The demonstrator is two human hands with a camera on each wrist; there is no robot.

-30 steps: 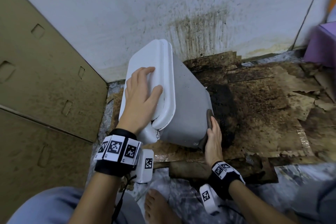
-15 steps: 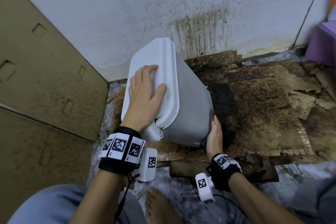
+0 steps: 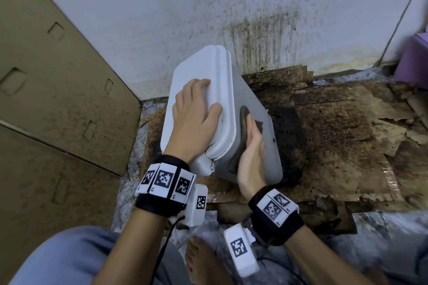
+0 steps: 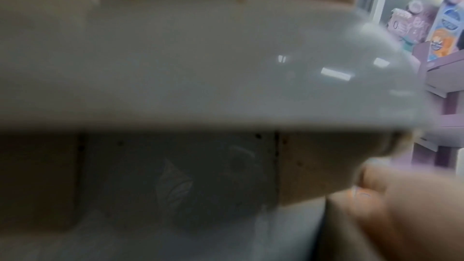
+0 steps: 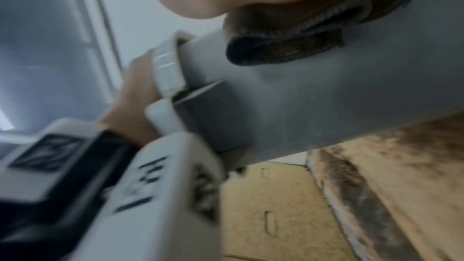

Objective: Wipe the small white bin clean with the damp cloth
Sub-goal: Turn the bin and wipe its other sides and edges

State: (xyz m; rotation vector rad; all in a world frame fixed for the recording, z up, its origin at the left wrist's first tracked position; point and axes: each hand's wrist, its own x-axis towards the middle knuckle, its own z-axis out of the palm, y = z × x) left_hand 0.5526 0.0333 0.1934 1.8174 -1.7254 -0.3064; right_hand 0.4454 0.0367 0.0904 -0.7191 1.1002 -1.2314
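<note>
The small white bin (image 3: 252, 127) sits on the dirty floor (image 3: 347, 134) in a corner, close to the stained wall (image 3: 231, 18). It is tipped over to the left, so its lid (image 3: 196, 90) faces up and toward the person, and its bottom points down and to the right. Its long side runs from the near floor up toward the wall.

The left hand (image 3: 193, 118) lies flat on the lid. The fingers are spread and mostly straight, with the thumb near the lid's edge. This hand holds the bin steady in its tilt.

The right hand (image 3: 251, 152) is on the grey side of the bin, just right of the lid's rim. Its fingers are straight and they press the damp cloth (image 3: 243, 120) flat against that side. In the right wrist view the cloth (image 5: 288, 47) looks dark and folded, squashed between the hand and the bin.

The 2 hands are close, with only the lid's rim between them. The right hand is the one nearer to the side wall, so I think it will do the wiping. The side stretches away from it toward the wall, so the next rub likely goes along that long way. The bin could slip if the left hand lets go.
</note>
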